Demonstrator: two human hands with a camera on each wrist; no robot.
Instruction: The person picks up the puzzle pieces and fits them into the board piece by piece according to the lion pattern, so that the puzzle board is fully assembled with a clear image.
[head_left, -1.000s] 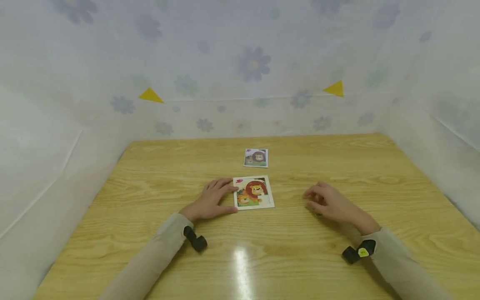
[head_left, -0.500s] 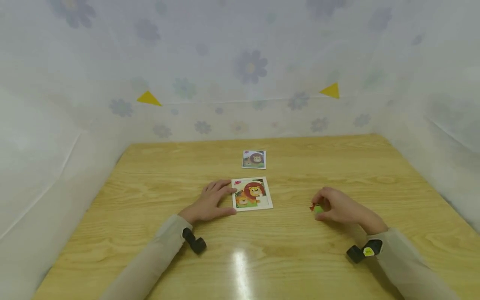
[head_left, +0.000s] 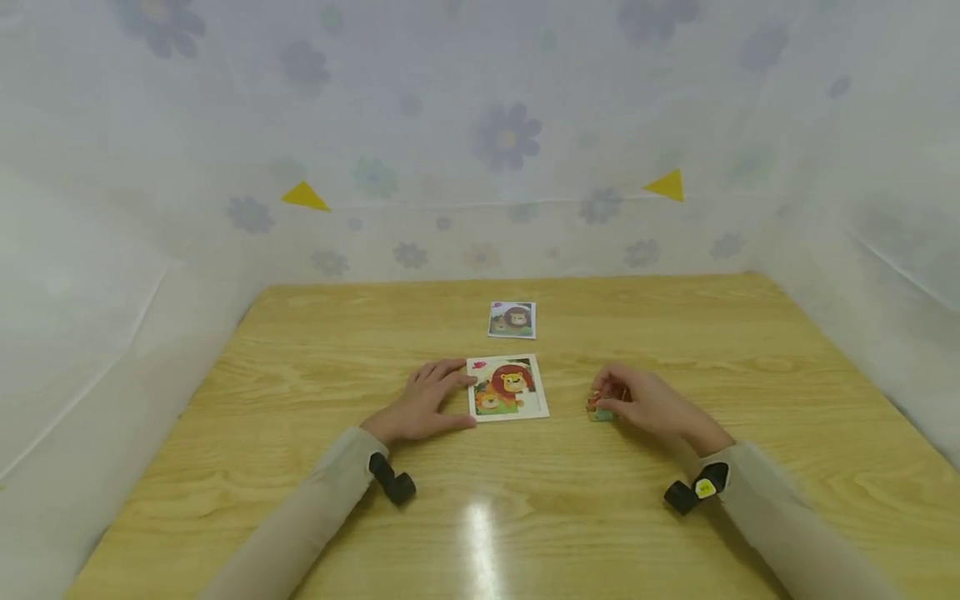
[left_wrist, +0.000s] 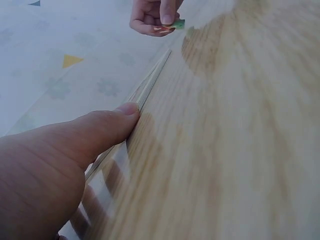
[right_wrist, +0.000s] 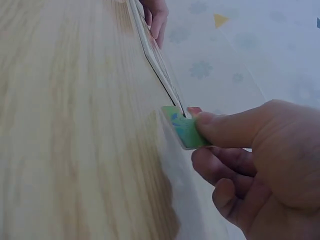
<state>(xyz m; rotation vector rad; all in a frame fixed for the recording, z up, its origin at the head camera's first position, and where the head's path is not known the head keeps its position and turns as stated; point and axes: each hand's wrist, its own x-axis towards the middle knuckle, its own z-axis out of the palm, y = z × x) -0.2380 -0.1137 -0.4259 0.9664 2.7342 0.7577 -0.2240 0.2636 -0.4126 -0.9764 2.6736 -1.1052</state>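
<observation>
A white-framed lion jigsaw puzzle (head_left: 510, 379) lies flat on the table, with a pale gap at its lower right corner. Beside its left edge rests my left hand (head_left: 423, 404), fingers spread and relaxed, fingertips and thumb at the frame. The left wrist view shows the thumb (left_wrist: 110, 127) along the frame's edge. My right hand (head_left: 648, 404) pinches a green and red puzzle piece (right_wrist: 185, 129) between thumb and fingers, a little to the right of the puzzle. The piece is tilted over the table, its red part partly covered by the thumb.
Behind the puzzle lies a small picture card (head_left: 512, 320) with the same lion scene. The wooden table (head_left: 337, 333) is bordered by a pale floral cloth (head_left: 450, 108) at the back and sides. Two yellow triangles (head_left: 305, 197) mark the back cloth.
My right hand picked up the puzzle piece on the right and has brought it leftward, closer to the puzzle. The left hand stays at the frame.
</observation>
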